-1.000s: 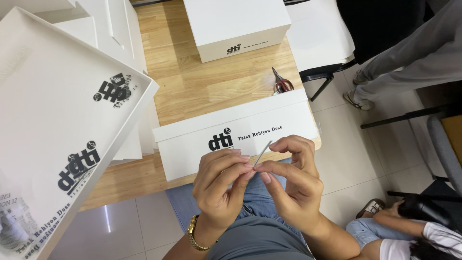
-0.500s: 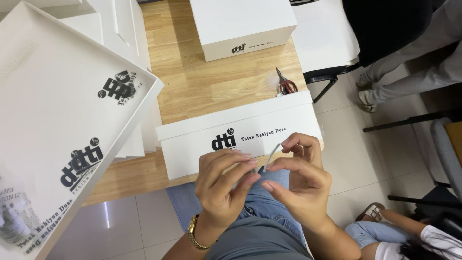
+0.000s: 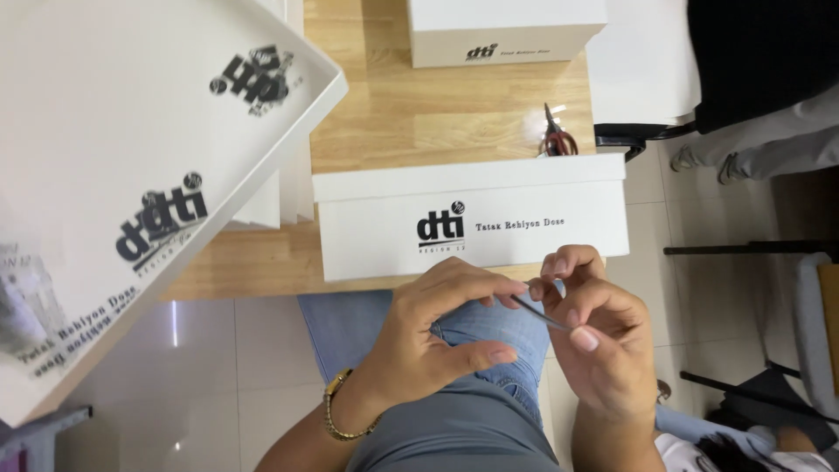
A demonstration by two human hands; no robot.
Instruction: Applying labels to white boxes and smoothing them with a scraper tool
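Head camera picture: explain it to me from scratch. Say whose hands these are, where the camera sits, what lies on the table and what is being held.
No machine here: a seated person wears a camera on the head, so it looks down over their own lap. The left hand, with a gold bracelet on the wrist, and the right hand meet above the knees and pinch a thin dark strip between the fingers; what it is cannot be told. Ahead is a wooden table. A white printed box stands at its near edge, another white box farther back, and red-handled scissors between them. A large white box lid fills the left. Another person's legs show on the right.
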